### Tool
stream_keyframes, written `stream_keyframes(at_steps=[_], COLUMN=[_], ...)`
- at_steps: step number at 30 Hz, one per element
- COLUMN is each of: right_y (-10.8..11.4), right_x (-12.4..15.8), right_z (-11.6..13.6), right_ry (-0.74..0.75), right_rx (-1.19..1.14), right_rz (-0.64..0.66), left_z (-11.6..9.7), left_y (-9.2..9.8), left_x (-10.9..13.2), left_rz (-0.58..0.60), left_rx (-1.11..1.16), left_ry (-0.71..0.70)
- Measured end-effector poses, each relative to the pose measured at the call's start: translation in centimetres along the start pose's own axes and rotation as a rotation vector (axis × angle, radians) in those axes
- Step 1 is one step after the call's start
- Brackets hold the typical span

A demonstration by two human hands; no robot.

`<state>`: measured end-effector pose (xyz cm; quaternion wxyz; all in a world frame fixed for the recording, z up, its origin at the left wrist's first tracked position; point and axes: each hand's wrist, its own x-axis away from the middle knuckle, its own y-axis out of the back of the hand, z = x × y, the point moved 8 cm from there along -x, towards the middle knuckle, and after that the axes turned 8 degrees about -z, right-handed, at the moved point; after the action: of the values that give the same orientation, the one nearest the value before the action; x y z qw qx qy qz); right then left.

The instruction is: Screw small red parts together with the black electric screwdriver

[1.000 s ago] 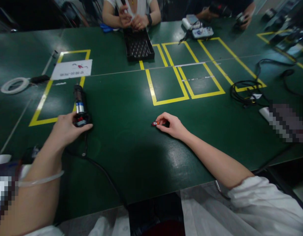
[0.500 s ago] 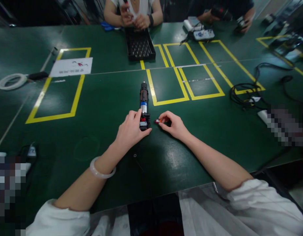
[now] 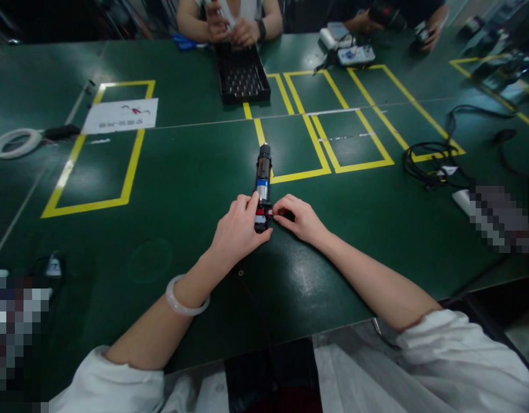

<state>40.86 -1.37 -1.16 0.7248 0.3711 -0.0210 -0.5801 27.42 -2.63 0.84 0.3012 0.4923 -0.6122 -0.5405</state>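
Note:
A slim motor assembly [image 3: 263, 183] lies on the green table, its narrow dark tip pointing away from me. It has a brown and black barrel, a blue band, a silver section and a black rear end with a red part. My left hand [image 3: 237, 229] grips the rear from the left, thumb near the bottom end. My right hand [image 3: 302, 218] is closed in a pinch on a small red-and-orange piece [image 3: 274, 214], mostly hidden by the fingers. That piece meets the right side of the rear end; whether it is inserted I cannot tell. A small ring [image 3: 241, 273] lies nearer me.
A black tray [image 3: 244, 94] stands across the table before another person's hands [image 3: 236, 28]. Yellow tape [image 3: 301, 174] outlines rectangles. A printed sheet [image 3: 120, 116] and a white cable coil [image 3: 15, 143] lie left; black cables [image 3: 427, 166] and a power strip [image 3: 356, 55] lie right.
My left hand has shifted the motor assembly to the right. The piece in my right hand, apart from it before, is now against its rear end.

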Motion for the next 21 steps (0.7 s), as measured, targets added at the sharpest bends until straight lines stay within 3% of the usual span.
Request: stream_keyframes(at_steps=[13,21], right_y=[0.8,1.4], right_x=[0.6,0.6], right_z=[1.0,1.2], right_ry=[-0.001,-0.055], right_rx=[-0.063,-0.104], right_rz=[-0.042,-0.077], left_z=[-0.8,-0.9], left_y=[0.2,0.0], left_x=[0.3,-0.4], left_rz=[-0.001,-0.031], left_rx=[-0.066,-0.141], left_ry=[-0.005,0.082])
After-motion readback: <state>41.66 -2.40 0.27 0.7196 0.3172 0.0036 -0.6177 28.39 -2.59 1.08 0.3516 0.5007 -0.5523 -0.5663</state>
